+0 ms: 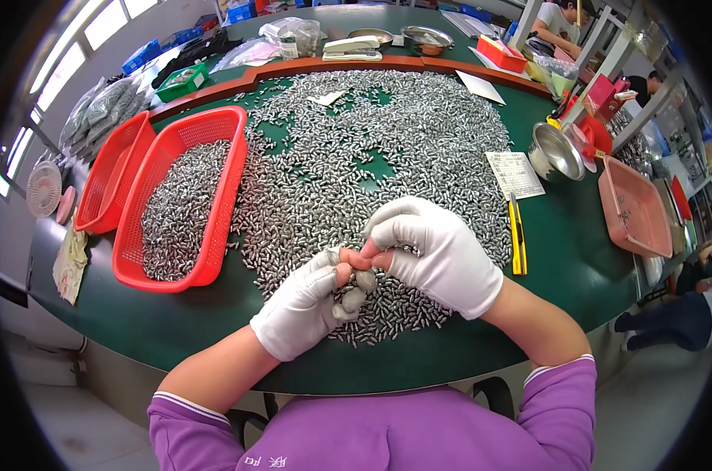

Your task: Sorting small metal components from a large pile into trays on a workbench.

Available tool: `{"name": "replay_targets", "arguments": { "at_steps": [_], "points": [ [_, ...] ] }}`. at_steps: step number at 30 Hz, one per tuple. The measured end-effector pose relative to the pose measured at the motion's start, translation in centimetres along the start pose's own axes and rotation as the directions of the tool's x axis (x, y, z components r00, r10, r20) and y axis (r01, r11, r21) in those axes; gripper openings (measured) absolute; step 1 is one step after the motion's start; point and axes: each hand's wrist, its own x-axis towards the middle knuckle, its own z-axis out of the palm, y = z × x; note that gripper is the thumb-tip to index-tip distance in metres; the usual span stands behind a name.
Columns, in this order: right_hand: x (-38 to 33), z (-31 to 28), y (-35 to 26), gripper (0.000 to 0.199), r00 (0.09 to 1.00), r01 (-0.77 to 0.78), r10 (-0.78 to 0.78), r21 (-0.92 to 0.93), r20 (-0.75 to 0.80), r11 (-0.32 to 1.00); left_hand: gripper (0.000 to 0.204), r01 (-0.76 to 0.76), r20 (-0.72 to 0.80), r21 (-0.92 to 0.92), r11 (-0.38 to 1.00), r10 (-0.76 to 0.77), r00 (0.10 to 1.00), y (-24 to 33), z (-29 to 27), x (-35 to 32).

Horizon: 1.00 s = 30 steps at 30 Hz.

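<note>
We have a few small metal pieces (362,284) pinched between both hands, low over the near edge of the heap (371,173) on the green table (576,259). Our left hand (305,308) cups and clamps them with thumb and fingers together; our right hand (434,250) closes its bare fingertips (375,257) on the top one. We judge this the inspecting step; next calls for a steady turn of the piece between fingertips. The red basket (218,196) sits to the left, part filled. How many pieces the left palm holds, we cannot tell; the glove hides them.
</note>
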Motion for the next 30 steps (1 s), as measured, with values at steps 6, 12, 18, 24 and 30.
{"name": "replay_targets", "arguments": {
  "at_steps": [6,12,18,24,30],
  "points": [
    [-0.5,1.4,0.7,0.011,0.995,-0.08,0.063,0.235,0.08,0.969,0.029,-0.045,0.014,0.064,0.997,0.045,0.999,-0.6,0.6,-0.3],
    [0.4,0.9,0.3,0.015,0.979,0.182,-0.187,-0.068,-0.079,0.981,0.023,-0.021,0.029,0.058,0.998,0.019,0.999,-0.1,0.4,-0.1],
    [0.9,-0.1,0.0,0.016,0.936,0.346,-0.347,-0.366,0.067,0.864,0.019,-0.053,0.006,0.03,0.998,0.053,0.999,-0.2,0.4,-0.2],
    [-0.2,-0.4,1.5,0.017,0.983,0.116,-0.002,-0.614,0.183,0.781,0.019,-0.03,0.01,-0.02,0.999,0.03,0.999,0.0,0.4,-0.2],
    [-0.3,0.3,2.5,0.01,0.967,0.093,0.095,-0.672,0.237,0.735,0.021,-0.048,0.009,-0.004,0.999,0.048,0.999,-0.1,0.3,-0.2]
  ]
}}
